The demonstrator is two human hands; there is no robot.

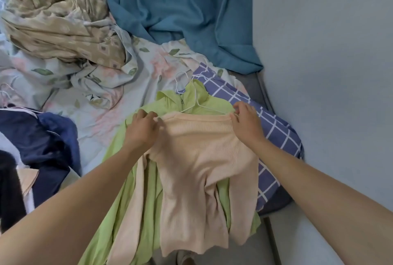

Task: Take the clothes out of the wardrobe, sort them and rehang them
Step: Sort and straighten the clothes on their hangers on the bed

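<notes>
The left hand [143, 125] pinches one shoulder corner of a peach knit sweater [197, 171], fingers curled onto the fabric; the right hand [245, 123] pinches the opposite shoulder corner the same way. Between the two hands the neckline is stretched flat, and the sweater's long axis runs from the hands back toward the person, hem nearest the camera. Under it lies a light green jacket [148, 182], collar pointing away from the hands, with a white wire hanger [196, 103] just beyond the fingers. Right of the right hand sits a purple checked pillow [276, 133]. Left of the left hand lies a navy garment [49, 139]; farther out, a floral sheet [119, 86] and teal fabric [187, 9].
</notes>
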